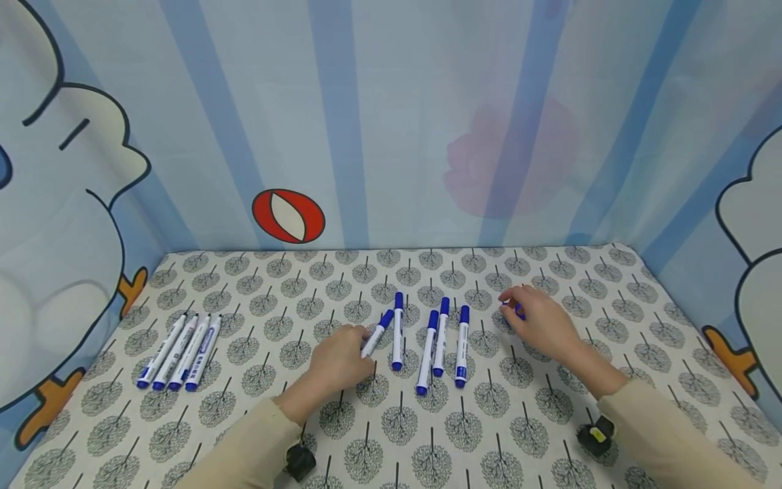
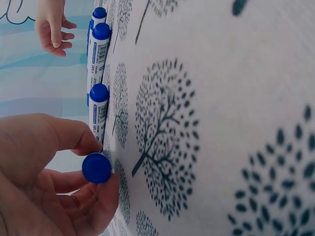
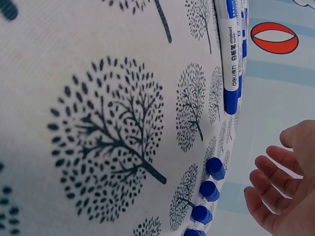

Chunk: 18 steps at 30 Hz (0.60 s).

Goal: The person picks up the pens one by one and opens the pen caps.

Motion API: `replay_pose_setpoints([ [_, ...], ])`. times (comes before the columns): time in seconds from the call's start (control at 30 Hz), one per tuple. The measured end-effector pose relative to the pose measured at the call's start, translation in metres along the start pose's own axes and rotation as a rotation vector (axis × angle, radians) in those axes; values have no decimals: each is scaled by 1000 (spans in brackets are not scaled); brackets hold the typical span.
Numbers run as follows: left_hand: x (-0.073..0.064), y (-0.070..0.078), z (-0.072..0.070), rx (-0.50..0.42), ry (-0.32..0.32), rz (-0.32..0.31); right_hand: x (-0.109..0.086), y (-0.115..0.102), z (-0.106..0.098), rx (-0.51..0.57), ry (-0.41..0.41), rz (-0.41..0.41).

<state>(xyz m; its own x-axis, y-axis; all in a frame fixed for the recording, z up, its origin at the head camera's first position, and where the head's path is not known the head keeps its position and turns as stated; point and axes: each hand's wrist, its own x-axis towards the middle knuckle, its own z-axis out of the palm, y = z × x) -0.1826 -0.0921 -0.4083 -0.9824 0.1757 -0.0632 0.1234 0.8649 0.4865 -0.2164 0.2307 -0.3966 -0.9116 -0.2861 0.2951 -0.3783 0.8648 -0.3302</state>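
My left hand (image 1: 342, 356) pinches a white whiteboard marker (image 1: 375, 336) between thumb and fingers. That marker lies slanted, blue cap pointing away, and its round blue end faces the camera in the left wrist view. Just to its right, several capped markers (image 1: 462, 346) lie lengthwise on the cloth. My right hand (image 1: 540, 322) hovers farther right with fingers loosely bent. Nothing shows in its grasp in the right wrist view. Several loose blue caps (image 3: 209, 191) stand in a row on the cloth near it; in the head view the hand mostly hides them.
At the left, several uncapped markers (image 1: 180, 353) lie side by side, dark tips away from me. A tree-patterned cloth (image 1: 263, 435) covers the table. Behind it hangs a striped blue curtain (image 1: 403, 136) printed with cartoon shapes, which also rises along both sides.
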Motion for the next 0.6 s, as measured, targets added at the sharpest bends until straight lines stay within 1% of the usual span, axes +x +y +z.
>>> replay_pose_setpoints([
  [0.17, 2, -2, -2, -1, 37, -34, 0, -1, 0, -4, 13, -11],
  [0.3, 2, -3, -5, -10, 68, -35, 0, -1, 1, -7, 16, -15],
  [0.43, 3, -4, -9, -11, 89, -18, 1, 0, 3, -2, 9, -16],
  [0.6, 5, -5, -11, 10, 135, 28, 3, -2, 5, 18, 4, -28],
])
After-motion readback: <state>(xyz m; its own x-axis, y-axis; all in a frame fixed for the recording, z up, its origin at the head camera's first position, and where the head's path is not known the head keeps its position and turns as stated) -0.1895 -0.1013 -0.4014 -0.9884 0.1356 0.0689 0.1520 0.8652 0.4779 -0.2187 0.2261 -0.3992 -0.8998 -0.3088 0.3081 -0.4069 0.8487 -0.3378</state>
